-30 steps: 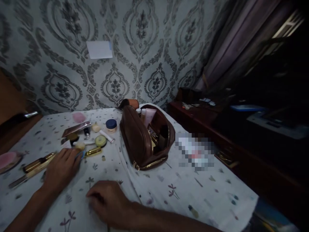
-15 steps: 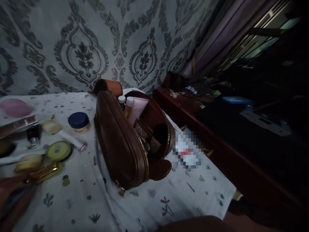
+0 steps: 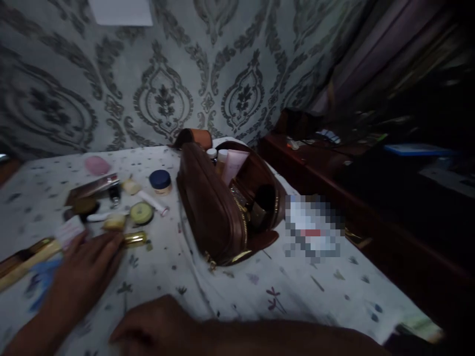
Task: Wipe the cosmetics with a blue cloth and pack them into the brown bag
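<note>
My left hand [image 3: 91,264] lies over the makeup on the left, fingers stretched forward and somewhat blurred. A gold tube [image 3: 135,239] sticks out beside its fingertips, and a small white-and-pink item [image 3: 70,230] lies by its thumb side. I see no firm grip on either. My right hand [image 3: 156,319] is low in front, bent over, its fingers mostly hidden and blurred. An unzipped brown makeup bag [image 3: 211,207] stands in the middle, holding a pink squeeze tube [image 3: 235,165] and white-capped bottles. Near the left hand lie a green round compact [image 3: 141,213] and a blue-lidded jar [image 3: 160,182].
A pink sponge [image 3: 97,165] and a long shiny tube [image 3: 91,188] lie farther left on the patterned sheet [image 3: 237,291]. Behind the bag is an orange-brown curved item [image 3: 200,138]. A dark red wooden ledge [image 3: 311,178] runs along the right.
The view has swung left, so everything sits farther right. My left hand has come further into view over the makeup. My right hand and forearm now show at the bottom. The bag stays open.
</note>
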A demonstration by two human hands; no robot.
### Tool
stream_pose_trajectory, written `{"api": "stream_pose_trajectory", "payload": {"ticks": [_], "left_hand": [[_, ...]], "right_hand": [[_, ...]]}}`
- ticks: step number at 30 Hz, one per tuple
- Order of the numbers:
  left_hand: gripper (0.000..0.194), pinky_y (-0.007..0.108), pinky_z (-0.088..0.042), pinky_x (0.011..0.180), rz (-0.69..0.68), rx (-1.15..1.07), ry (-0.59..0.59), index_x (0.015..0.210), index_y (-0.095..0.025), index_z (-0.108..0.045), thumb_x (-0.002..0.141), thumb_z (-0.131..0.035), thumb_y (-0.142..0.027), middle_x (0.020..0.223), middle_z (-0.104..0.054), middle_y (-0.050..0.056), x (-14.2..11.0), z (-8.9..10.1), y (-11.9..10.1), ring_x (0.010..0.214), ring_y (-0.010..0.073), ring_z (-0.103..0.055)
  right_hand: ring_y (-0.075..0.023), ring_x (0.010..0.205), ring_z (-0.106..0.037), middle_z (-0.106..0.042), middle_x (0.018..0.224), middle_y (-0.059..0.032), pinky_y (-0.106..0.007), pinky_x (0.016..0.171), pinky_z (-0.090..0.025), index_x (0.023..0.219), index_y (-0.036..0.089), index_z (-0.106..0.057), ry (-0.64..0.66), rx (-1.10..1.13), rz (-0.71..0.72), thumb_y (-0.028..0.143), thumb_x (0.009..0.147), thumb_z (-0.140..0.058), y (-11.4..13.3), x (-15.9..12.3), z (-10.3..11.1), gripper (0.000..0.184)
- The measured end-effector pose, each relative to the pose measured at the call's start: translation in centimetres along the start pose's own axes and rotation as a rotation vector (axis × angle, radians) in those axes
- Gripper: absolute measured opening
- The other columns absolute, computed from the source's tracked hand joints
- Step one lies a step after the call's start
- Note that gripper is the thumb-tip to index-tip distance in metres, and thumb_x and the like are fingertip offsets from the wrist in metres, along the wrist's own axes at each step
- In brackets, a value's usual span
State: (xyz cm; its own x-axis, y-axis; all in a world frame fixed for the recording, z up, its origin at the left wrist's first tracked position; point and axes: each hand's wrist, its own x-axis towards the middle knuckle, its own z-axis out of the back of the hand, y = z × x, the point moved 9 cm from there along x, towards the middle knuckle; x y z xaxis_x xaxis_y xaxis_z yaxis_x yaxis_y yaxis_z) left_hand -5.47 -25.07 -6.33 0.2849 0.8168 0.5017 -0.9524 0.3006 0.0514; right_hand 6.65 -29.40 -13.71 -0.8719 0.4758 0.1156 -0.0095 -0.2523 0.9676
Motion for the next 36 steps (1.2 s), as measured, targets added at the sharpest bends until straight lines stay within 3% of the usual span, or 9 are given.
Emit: {"api": "stream_pose_trajectory", "payload": {"ticks": [6,12,15,18,22,25,29,32,36], "left_hand": [[0.019,0.037,-0.049,0.081,-0.094,0.109,0.067,0.112,-0.016,-0.059,0.096,-0.049,-0.017,0.102,-0.067,0.011,0.4,0.5,-2.6,0.093,0.0242,-0.062],[0.014,0.035,-0.049,0.076,-0.091,0.021,0.082,0.106,-0.017,-0.059,0.098,-0.047,-0.018,0.096,-0.065,0.009,0.3,1.2,-3.6,0.089,0.0229,-0.060],[0.016,0.033,-0.050,0.076,-0.091,-0.116,0.026,0.104,-0.017,-0.059,0.100,-0.043,-0.018,0.092,-0.066,0.007,0.4,2.3,-3.7,0.086,0.0201,-0.060],[0.020,0.030,-0.052,0.076,-0.105,-0.218,-0.002,0.106,-0.016,-0.058,0.101,-0.039,-0.016,0.091,-0.068,0.007,0.3,2.9,-3.7,0.085,0.0182,-0.062],[0.024,0.041,-0.051,0.093,-0.078,-0.107,0.039,0.115,-0.016,-0.058,0.101,-0.044,-0.027,0.105,-0.070,0.010,-0.8,2.7,-2.9,0.100,0.0222,-0.064],[0.034,0.054,-0.037,0.111,-0.043,0.017,0.085,0.123,-0.016,-0.058,0.099,-0.047,-0.038,0.123,-0.066,0.013,-2.5,2.7,-1.6,0.119,0.0280,-0.059],[0.031,0.052,-0.032,0.115,-0.028,-0.021,0.148,0.115,-0.019,-0.064,0.101,-0.040,-0.034,0.128,-0.065,0.011,-4.2,3.2,-0.2,0.129,0.0259,-0.053],[0.031,0.043,-0.044,0.106,0.157,-0.210,0.057,0.110,-0.020,-0.065,0.101,-0.039,-0.037,0.121,-0.068,0.009,-3.8,5.1,1.6,0.119,0.0232,-0.059],[0.035,0.030,-0.052,0.076,0.599,-0.454,-0.259,0.100,-0.019,-0.062,0.099,-0.039,-0.046,0.087,-0.066,0.003,-3.0,8.4,4.5,0.080,0.0181,-0.062]], "right_hand": [[-0.0093,0.058,-0.055,-0.062,0.066,0.0027,-0.019,0.060,-0.044,0.088,0.016,-0.072,-0.230,0.052,-0.099,0.011,0.080,-0.056,4.4,-0.4,4.4,0.019],[-0.0163,0.089,-0.063,-0.064,0.107,-0.0079,-0.029,0.083,-0.052,0.114,0.018,-0.063,-0.380,-0.401,0.075,0.010,0.087,-0.047,6.5,0.4,7.1,0.033],[-0.0210,0.113,-0.060,-0.053,0.137,-0.0144,-0.036,0.097,-0.051,0.137,0.016,-0.049,-0.347,-0.645,0.029,0.005,0.086,-0.044,6.2,2.1,7.3,0.052],[-0.0253,0.128,-0.053,-0.047,0.145,-0.0185,-0.038,0.105,-0.046,0.140,0.010,-0.046,-0.257,-0.849,-0.056,0.003,0.087,-0.044,5.9,3.8,6.6,0.054],[-0.0241,0.111,-0.063,-0.058,0.129,-0.0134,-0.034,0.089,-0.052,0.132,0.018,-0.053,-0.181,-1.045,-0.196,0.007,0.092,-0.043,6.3,4.8,6.2,0.043],[-0.0214,0.092,-0.069,-0.058,0.122,-0.0101,-0.030,0.073,-0.051,0.120,0.021,-0.060,-0.124,-1.146,-0.276,0.012,0.096,-0.043,6.7,4.9,6.3,0.031],[-0.0186,0.082,-0.069,-0.057,0.120,-0.0083,-0.028,0.067,-0.047,0.112,0.022,-0.062,-0.130,-1.169,-0.280,0.015,0.096,-0.045,6.9,4.5,6.7,0.024],[-0.0182,0.083,-0.067,-0.058,0.117,-0.0080,-0.028,0.068,-0.046,0.112,0.022,-0.062,-0.258,-1.022,-0.204,0.018,0.095,-0.049,6.6,3.9,7.6,0.022],[-0.0166,0.080,-0.061,-0.062,0.098,-0.0056,-0.027,0.072,-0.045,0.104,0.018,-0.063,-0.517,-0.579,-0.023,0.026,0.092,-0.054,6.2,2.4,9.5,0.017]]}}
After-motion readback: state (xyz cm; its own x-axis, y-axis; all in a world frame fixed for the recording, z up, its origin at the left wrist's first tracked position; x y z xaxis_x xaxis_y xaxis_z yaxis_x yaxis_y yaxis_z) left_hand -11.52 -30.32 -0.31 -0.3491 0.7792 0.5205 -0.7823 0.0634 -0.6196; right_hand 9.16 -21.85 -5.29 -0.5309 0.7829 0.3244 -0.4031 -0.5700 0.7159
